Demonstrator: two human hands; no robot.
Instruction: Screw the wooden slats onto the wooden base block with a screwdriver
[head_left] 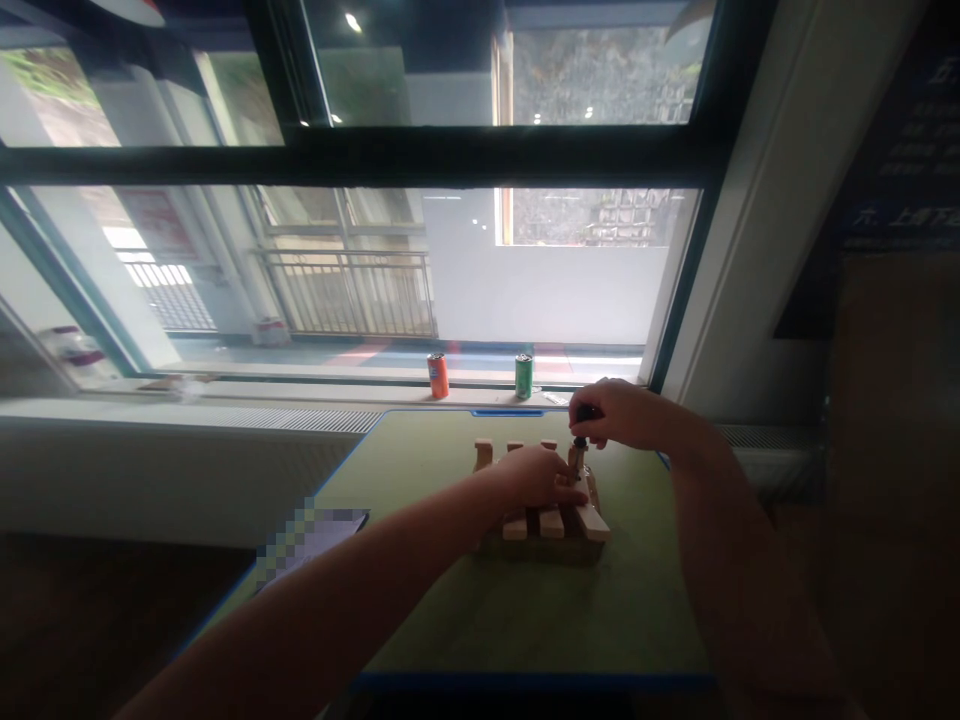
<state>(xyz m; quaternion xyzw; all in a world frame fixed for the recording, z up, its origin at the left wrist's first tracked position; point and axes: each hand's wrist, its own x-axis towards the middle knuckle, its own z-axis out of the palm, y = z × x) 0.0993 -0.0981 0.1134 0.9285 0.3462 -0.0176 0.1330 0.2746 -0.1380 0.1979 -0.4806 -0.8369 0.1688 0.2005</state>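
Observation:
My right hand is closed around the black handle of a tool that looks like a screwdriver. The tool stands nearly upright, its lower end at the far part of the rightmost wooden piece. My left hand grips that same piece just below the tool, fingers and thumb on either side of it. Beneath lies a wooden assembly, with several pale pieces set side by side across a darker base. My left hand and forearm hide part of its middle and left side. The tool's very tip is too small to make out.
The assembly rests on a green table with a blue edge. A sheet or folder lies at the table's left edge. On the windowsill behind stand an orange can and a green can. A radiator runs below the sill.

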